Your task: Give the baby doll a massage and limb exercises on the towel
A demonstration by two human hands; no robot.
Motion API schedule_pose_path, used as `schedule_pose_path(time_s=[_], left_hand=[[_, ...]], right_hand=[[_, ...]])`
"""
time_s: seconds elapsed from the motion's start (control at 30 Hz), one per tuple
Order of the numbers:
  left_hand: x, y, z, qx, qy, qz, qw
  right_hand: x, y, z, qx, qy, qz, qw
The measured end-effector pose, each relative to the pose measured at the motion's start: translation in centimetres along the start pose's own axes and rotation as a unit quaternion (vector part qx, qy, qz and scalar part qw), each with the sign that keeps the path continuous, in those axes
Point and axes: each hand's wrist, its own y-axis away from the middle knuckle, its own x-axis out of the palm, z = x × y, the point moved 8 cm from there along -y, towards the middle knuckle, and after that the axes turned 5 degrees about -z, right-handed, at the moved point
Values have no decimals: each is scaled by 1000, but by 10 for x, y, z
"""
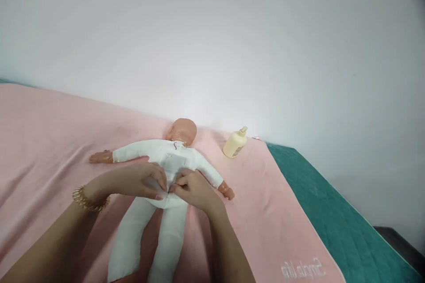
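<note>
A doll [129,225] with a white cloth body and brown head and hands lies face down on a pink cloth [265,230], its head toward the wall. My left hand [146,181] is at the doll's lower back, thumb and fingers pinched on the white fabric. Close beside it, my right hand [191,188] pinches at the same spot, its fingertips nearly touching those of the left. A pale rectangular patch [175,162] shows on the doll's back just above my hands. A gold-coloured bracelet [88,200] circles my left wrist.
A cream pump bottle [235,143] stands on the pink cloth to the right of the doll's head. A green quilted cover [332,203] shows along the right side. Behind rises a pale wall [212,44]. A dark object [398,243] is at the lower right edge.
</note>
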Motion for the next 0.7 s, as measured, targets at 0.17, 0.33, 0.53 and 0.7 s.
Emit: schedule_pose_path(time_s=[0.17, 0.33, 0.53, 0.7], left_hand=[[2, -1, -3, 9, -17, -13, 1000], [-14, -3, 5, 49, 0, -94, 994], [-8, -10, 27, 25, 13, -92, 995], [-6, -11, 25, 17, 23, -98, 995]], right_hand=[[4, -3, 2, 8, -22, 10, 1000], [-7, -9, -5, -8, -91, -74, 993], [-2, -14, -16, -1, -76, -97, 992], [4, -15, -15, -22, -39, -104, 994]])
